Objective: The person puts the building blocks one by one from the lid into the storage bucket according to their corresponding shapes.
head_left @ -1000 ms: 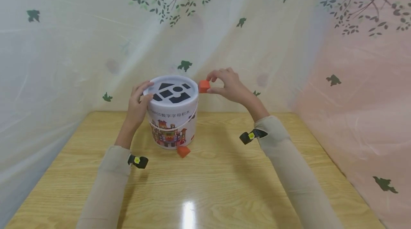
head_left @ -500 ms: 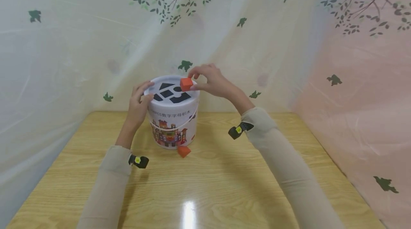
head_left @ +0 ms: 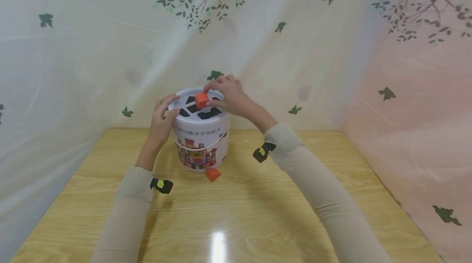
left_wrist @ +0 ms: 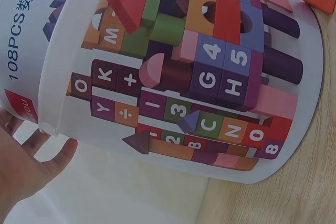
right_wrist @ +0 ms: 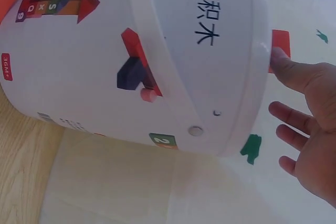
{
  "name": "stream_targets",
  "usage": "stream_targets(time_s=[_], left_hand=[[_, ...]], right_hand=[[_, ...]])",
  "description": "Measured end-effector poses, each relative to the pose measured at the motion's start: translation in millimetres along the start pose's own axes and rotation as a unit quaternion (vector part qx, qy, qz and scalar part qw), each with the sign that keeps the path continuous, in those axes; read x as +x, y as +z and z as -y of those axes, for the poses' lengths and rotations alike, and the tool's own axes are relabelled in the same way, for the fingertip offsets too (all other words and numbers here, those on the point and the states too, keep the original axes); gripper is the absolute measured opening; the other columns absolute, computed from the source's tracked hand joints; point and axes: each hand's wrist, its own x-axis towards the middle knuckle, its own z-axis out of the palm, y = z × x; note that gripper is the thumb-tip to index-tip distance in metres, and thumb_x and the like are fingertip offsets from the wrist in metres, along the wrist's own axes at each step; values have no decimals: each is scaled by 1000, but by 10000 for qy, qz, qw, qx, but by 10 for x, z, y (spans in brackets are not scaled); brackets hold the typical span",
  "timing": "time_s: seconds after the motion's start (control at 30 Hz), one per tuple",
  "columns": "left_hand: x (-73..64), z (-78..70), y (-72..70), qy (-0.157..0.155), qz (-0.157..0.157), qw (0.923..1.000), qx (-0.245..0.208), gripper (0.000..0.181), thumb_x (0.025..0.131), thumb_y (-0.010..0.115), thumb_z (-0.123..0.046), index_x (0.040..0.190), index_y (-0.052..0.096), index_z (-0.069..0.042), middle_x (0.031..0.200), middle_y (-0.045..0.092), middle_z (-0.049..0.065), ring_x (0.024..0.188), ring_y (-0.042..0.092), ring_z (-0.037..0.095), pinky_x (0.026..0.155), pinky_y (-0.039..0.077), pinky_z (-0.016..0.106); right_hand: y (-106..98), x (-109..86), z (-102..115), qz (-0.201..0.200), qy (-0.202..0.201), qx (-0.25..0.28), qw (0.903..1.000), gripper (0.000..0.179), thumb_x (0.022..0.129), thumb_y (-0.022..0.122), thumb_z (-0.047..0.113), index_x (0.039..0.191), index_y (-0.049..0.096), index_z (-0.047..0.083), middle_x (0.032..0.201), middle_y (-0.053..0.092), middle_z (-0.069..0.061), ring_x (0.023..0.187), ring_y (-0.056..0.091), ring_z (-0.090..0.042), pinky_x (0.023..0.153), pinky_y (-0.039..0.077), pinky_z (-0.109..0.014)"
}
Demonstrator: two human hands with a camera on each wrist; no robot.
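A white block bucket [head_left: 200, 132] with a printed castle of letter blocks stands upright on the table, its lid [head_left: 184, 113] marked by several dark shaped cutouts. My left hand [head_left: 162, 111] holds the bucket at its left rim, fingers bent over the lid's edge. In the left wrist view, that hand [left_wrist: 26, 166] lies along the bucket's upper side. Between thumb and fingers, my right hand [head_left: 230, 95] pinches an orange-red toy block [head_left: 201, 100] over the lid, covering some cutouts. The right wrist view shows this block [right_wrist: 280, 43] partly behind the rim and thumb.
Another orange-red block [head_left: 213, 174] lies on the wooden table [head_left: 258, 214] against the bucket's front base. A thin white carrying handle [head_left: 199, 148] hangs across the bucket's front. Behind the table hangs a pale curtain [head_left: 258, 50] with printed leaves and birds.
My right hand has carried the block leftward from beside the bucket to over the middle of the lid. The left hand stays at the rim, and the bucket stands where it was.
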Motion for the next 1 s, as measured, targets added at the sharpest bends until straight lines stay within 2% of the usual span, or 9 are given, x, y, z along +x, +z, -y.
stream_targets(time_s=[0.17, 0.23, 0.47, 0.73, 1.0], left_hand=[[-40, -148, 8, -52, 62, 10000, -48, 52, 101, 46, -17, 151, 47, -7, 163, 27, 12, 146, 27, 34, 120, 32, 61], [-46, -162, 8, -54, 77, 9999, -37, 52, 101, 46, -17, 151, 46, -6, 162, 27, 13, 147, 27, 34, 120, 31, 62], [3, -1, -5, -53, 66, 10000, 30, 52, 103, 43, -19, 153, 45, -10, 164, 25, 10, 149, 23, 34, 121, 29, 64], [12, 9, 3, 93, 6, 9998, -152, 52, 101, 45, -20, 152, 47, -14, 162, 29, 5, 144, 29, 27, 119, 34, 58], [-1, 21, 12, 70, -9, 9999, -101, 52, 101, 45, -20, 152, 47, -14, 162, 29, 6, 145, 29, 29, 120, 33, 60]], right_hand=[[64, 32, 25, -78, -39, -14, 10000, 43, 95, 70, 40, 133, 63, 22, 141, 52, -10, 129, 37, -27, 113, 30, -46], [85, 46, 39, -92, -51, -29, 9999, 43, 95, 69, 40, 133, 63, 22, 141, 52, -9, 128, 38, -27, 113, 30, -46], [158, 79, 96, -9, -44, -74, 10000, 41, 96, 68, 39, 134, 63, 23, 139, 54, -8, 129, 39, -26, 115, 29, -47], [190, 97, 121, -23, -29, -315, 9995, 41, 96, 68, 39, 135, 63, 26, 136, 54, -7, 125, 39, -24, 110, 31, -46], [213, 84, 118, -10, -38, -377, 9993, 43, 96, 67, 40, 136, 62, 26, 138, 54, -7, 128, 39, -25, 111, 32, -46]])
